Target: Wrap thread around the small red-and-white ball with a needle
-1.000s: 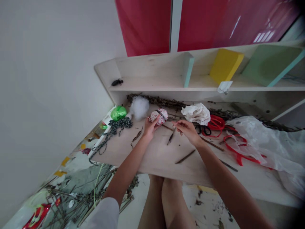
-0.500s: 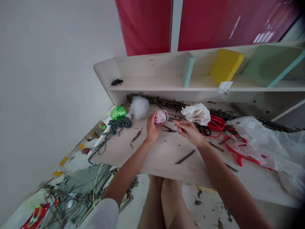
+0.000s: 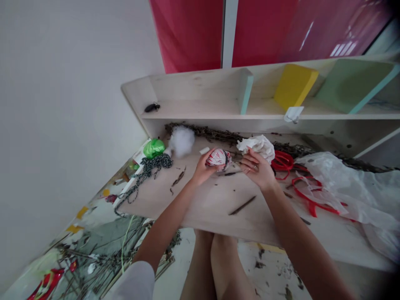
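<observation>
A round red-and-white wrapped bundle (image 3: 218,159) with a dark band is held in my left hand (image 3: 203,167), above the middle of the pale desk (image 3: 206,208). To its right, my right hand (image 3: 256,170) has its fingers bent close together just in front of the crumpled white paper (image 3: 261,146); whether anything thin is between the fingertips is too small to tell. A short white piece (image 3: 204,150) lies behind my left hand. Below the hands rests a dark twig (image 3: 242,206).
Fluffy white stuffing (image 3: 182,141), a green bundle (image 3: 154,148) and dark patterned cord (image 3: 153,166) are at the left. Red ribbon (image 3: 283,162) and a translucent plastic bag (image 3: 346,179) lie right. Dried stems (image 3: 215,133) line the back, under a shelf (image 3: 193,109).
My left hand has turned the bundle and shifted it slightly right. My right hand has moved right and a little up, away from the bundle, toward the crumpled paper.
</observation>
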Tool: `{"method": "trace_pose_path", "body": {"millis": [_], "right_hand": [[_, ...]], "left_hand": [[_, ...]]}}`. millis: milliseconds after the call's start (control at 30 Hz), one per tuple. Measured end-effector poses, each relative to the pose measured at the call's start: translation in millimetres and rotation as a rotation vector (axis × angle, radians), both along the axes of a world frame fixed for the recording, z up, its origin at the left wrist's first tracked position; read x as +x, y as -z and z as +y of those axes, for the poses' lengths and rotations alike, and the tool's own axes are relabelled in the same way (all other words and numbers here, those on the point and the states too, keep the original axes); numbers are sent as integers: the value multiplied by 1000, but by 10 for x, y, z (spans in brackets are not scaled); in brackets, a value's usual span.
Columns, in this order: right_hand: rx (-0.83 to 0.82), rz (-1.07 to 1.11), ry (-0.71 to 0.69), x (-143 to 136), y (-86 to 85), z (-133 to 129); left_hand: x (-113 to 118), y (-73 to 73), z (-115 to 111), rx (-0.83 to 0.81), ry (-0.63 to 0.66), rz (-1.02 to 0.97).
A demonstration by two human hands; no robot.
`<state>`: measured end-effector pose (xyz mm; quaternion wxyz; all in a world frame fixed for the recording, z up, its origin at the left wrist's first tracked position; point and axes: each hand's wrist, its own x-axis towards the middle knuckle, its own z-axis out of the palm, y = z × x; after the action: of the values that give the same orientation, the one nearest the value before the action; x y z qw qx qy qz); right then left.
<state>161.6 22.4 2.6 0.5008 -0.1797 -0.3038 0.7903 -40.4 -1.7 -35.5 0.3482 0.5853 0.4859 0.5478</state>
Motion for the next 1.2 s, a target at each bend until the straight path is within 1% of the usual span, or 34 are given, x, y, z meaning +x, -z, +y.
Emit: {"method": "trace_pose_path", "body": {"millis": [67,167,300,400,500,600,667,767,867,1000,1067,1133,1200], "right_hand": [[-1,28,28,44,-16,15],[13,4,59,88,-28,35],[27,-35,72,103,-22,52],[36,-45,52,95,-7,54],[21,-33,12,75,2,38],[31,-46,-2,54,-13,10],[55,-73,9,44,-29,-4],[77,-111,23,28,-27,-4],[85,-198,14,-1,23,15],[66,-378,17,-70,117,25],[60,-435,-2,-107,145,13],[66,-472,-18,-135,154,-6],[70,-498,-8,-151,154,-23]], "left_hand": [[17,-51,-22,-117,84,-97],[28,-127,-72,-248,200,-186],[19,-230,-148,-340,443,-285],[1,-281,-183,-417,526,-306],[-17,-271,-186,-478,552,-285],[-34,-207,-167,-550,590,-273],[-50,-157,-157,-601,621,-307],[-81,-106,-157,-633,658,-367],[-107,-104,-159,-666,639,-452],[-135,-167,-125,-659,506,-790],[-157,-201,-90,-645,457,-922],[-187,-217,-51,-621,374,-1015],[-224,-211,-10,-590,246,-1094]]}}
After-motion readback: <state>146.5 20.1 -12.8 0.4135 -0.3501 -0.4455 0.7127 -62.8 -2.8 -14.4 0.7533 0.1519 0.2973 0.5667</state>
